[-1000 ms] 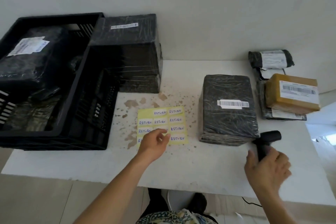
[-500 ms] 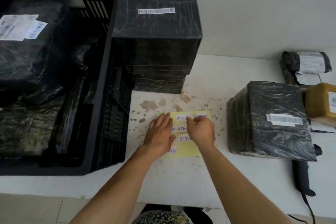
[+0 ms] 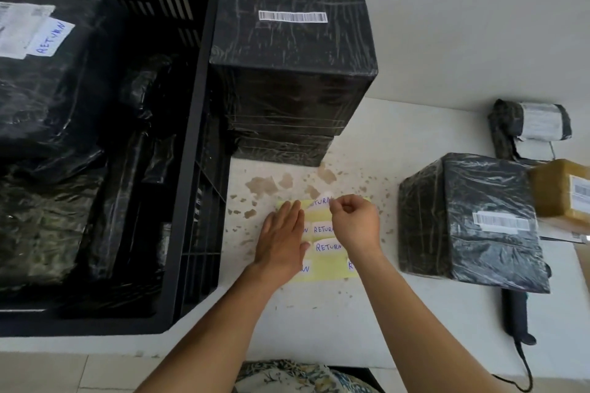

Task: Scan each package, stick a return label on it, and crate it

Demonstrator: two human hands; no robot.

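A yellow sheet of white RETURN labels (image 3: pixel 325 262) lies on the white table. My left hand (image 3: pixel 282 238) presses flat on the sheet's left side. My right hand (image 3: pixel 356 225) pinches the edge of one RETURN label (image 3: pixel 321 201) at the sheet's top, and the label curls up off the backing. A black-wrapped package with a barcode (image 3: pixel 485 223) sits to the right of the sheet. The black scanner (image 3: pixel 514 313) lies on the table in front of that package. The black crate (image 3: pixel 198 143) on the left holds several wrapped packages, one with a RETURN label (image 3: pixel 52 38).
A tall black-wrapped package with a barcode (image 3: pixel 293 73) stands behind the sheet beside the crate. At the far right are a brown box (image 3: pixel 555 191) and a rolled black parcel (image 3: pixel 531 121). The scanner's cable (image 3: pixel 526 370) runs off the table's front edge.
My right hand let go of the scanner, which now lies on the table, and came over to the label sheet. It has pinched a label and begun lifting it. The view moved closer.
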